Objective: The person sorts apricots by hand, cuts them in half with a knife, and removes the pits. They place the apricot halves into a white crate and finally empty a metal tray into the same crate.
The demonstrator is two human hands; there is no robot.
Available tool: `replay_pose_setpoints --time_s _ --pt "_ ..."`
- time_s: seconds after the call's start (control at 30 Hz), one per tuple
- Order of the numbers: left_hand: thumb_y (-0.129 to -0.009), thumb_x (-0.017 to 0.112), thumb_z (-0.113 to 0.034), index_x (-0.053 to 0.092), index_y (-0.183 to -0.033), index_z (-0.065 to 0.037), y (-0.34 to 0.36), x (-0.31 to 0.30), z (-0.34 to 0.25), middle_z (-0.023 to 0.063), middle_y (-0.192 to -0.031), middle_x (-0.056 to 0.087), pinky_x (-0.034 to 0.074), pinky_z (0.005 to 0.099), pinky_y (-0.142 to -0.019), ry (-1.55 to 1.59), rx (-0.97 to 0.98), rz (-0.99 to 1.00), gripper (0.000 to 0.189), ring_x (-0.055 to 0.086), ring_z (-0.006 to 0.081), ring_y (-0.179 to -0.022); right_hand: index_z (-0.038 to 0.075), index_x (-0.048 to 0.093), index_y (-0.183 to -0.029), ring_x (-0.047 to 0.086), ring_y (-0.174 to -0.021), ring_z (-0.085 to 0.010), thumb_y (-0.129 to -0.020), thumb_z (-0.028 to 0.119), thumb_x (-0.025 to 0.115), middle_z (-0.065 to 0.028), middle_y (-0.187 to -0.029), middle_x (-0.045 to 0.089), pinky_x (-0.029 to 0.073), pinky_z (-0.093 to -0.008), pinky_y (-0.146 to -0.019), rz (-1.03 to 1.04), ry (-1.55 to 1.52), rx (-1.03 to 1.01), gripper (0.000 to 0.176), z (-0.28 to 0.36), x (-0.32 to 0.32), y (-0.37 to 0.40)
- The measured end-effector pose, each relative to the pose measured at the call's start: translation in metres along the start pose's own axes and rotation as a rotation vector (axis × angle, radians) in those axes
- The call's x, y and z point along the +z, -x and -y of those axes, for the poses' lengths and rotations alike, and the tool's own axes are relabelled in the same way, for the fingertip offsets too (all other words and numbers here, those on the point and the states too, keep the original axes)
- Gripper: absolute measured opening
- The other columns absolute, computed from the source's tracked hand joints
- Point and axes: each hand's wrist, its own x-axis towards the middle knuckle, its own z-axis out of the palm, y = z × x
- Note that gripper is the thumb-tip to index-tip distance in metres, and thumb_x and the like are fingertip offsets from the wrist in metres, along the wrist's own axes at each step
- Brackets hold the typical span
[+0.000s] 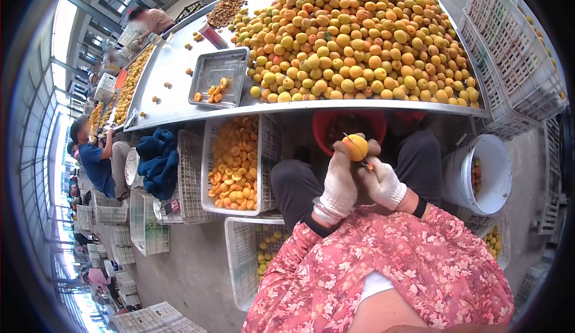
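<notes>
Gloved in white, my left hand (339,183) grips a yellow-orange apricot (356,147) in front of my lap. My right hand (383,184), also gloved, is closed close beside it around a small thin-bladed knife (368,165), its handle mostly hidden by the fingers. A thin dark line runs along the fruit's upper left side. Just beyond the hands, a red basin (323,130) sits between my knees, with dark bits inside.
A large heap of apricots (359,45) covers much of the metal table (162,102). A clear tray (241,75) holds a few halves. Left, a crate (259,171) of halved apricots; right, a white bucket (494,171). Crates (509,45) stand farther right; co-workers (99,159) sit left.
</notes>
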Motion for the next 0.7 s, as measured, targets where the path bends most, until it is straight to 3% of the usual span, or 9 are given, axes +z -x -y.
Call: replay_pose_setpoints --time_s 0.03,0.1,0.17,0.27,0.3,0.33,0.43,0.53,0.7 --pt "-0.098 0.055 -0.043 0.052 -0.124 -0.004 -0.003 -0.002 0.000 0.0120 -0.107 0.064 0.049 0.0303 -0.090 -0.002 0.001 0.001 0.047 0.062 0.0202 -0.098 0.000 0.056 -0.103 0.058 -0.065 -0.0165 -0.097 0.015 0.055 -0.0095 -0.076 0.061 0.047 -0.0311 -0.061 0.024 -0.064 0.058 0.016 0.005 -0.002 -0.001" --pt "-0.098 0.058 -0.038 0.052 -0.124 -0.002 -0.010 -0.007 0.001 0.0116 -0.111 0.064 0.048 0.0305 -0.094 -0.581 0.393 -0.099 0.046 0.061 0.0197 -0.104 0.001 0.056 -0.104 0.057 -0.066 -0.0145 -0.097 0.016 0.054 -0.0085 -0.076 0.061 0.047 -0.0309 -0.061 0.066 -0.108 0.154 0.017 0.002 -0.003 -0.003" --pt "-0.097 0.058 -0.040 0.049 -0.128 -0.001 -0.010 -0.006 -0.002 0.0148 -0.118 0.061 0.045 0.0345 -0.098 -0.527 0.362 -0.066 0.051 0.062 0.0221 -0.104 0.001 0.056 -0.105 0.057 -0.067 -0.0125 -0.098 0.016 0.054 -0.0075 -0.076 0.061 0.046 -0.0307 -0.061 0.105 -0.151 0.252 0.017 0.003 -0.004 -0.007" --pt "-0.093 0.054 -0.055 0.054 -0.119 -0.001 -0.006 -0.007 0.003 0.0150 -0.111 0.064 0.045 0.0342 -0.099 -0.251 0.146 -0.110 0.060 0.062 0.0235 -0.103 0.001 0.056 -0.104 0.062 -0.067 -0.0190 -0.097 0.017 0.055 -0.0107 -0.078 0.064 0.048 -0.0325 -0.062 0.075 -0.046 0.200 0.018 -0.001 0.001 -0.005" --pt "-0.092 0.052 -0.061 0.055 -0.116 -0.001 -0.006 -0.008 0.010 0.0151 -0.107 0.066 0.045 0.0348 -0.099 -0.079 0.063 -0.118 0.065 0.063 0.0242 -0.103 0.000 0.056 -0.106 0.065 -0.071 -0.0241 -0.097 0.017 0.055 -0.0131 -0.080 0.065 0.049 -0.0339 -0.064 0.021 0.017 0.094 0.019 -0.009 0.006 -0.003" --pt "-0.089 0.048 -0.069 0.055 -0.113 -0.001 -0.008 -0.009 0.014 0.0155 -0.100 0.067 0.046 0.0361 -0.098 -0.113 0.047 -0.200 0.073 0.063 0.0258 -0.101 0.000 0.056 -0.107 0.067 -0.074 -0.0293 -0.096 0.018 0.056 -0.0154 -0.082 0.067 0.050 -0.0352 -0.065 -0.031 0.082 -0.019 0.021 -0.014 0.008 -0.003" --pt "-0.089 0.048 -0.068 0.055 -0.114 -0.001 -0.009 -0.013 0.014 0.0164 -0.102 0.067 0.046 0.0376 -0.097 -0.077 0.041 -0.131 0.072 0.063 0.0267 -0.102 0.000 0.055 -0.114 0.068 -0.082 -0.0363 -0.095 0.019 0.057 -0.0191 -0.086 0.068 0.052 -0.0370 -0.068 0.017 0.078 0.028 0.026 -0.017 0.003 -0.002" --pt "-0.090 0.047 -0.067 0.055 -0.116 -0.001 -0.009 -0.005 0.008 0.0156 -0.102 0.068 0.048 0.0353 -0.092 -0.067 0.000 -0.144 0.071 0.063 0.0230 -0.095 0.001 0.053 -0.118 0.068 -0.082 -0.0357 -0.095 0.019 0.058 -0.0192 -0.085 0.067 0.052 -0.0365 -0.069 0.114 0.184 0.113 0.030 0.000 -0.007 -0.005" --pt "-0.092 0.051 -0.061 0.053 -0.120 -0.005 -0.010 -0.010 0.000 0.0165 -0.107 0.067 0.049 0.0351 -0.090 -0.056 0.022 -0.024 0.063 0.063 0.0240 -0.099 0.001 0.054 -0.114 0.068 -0.078 -0.0334 -0.095 0.017 0.056 -0.0177 -0.083 0.067 0.051 -0.0357 -0.068 0.143 0.178 0.103 0.026 0.015 -0.012 -0.014"
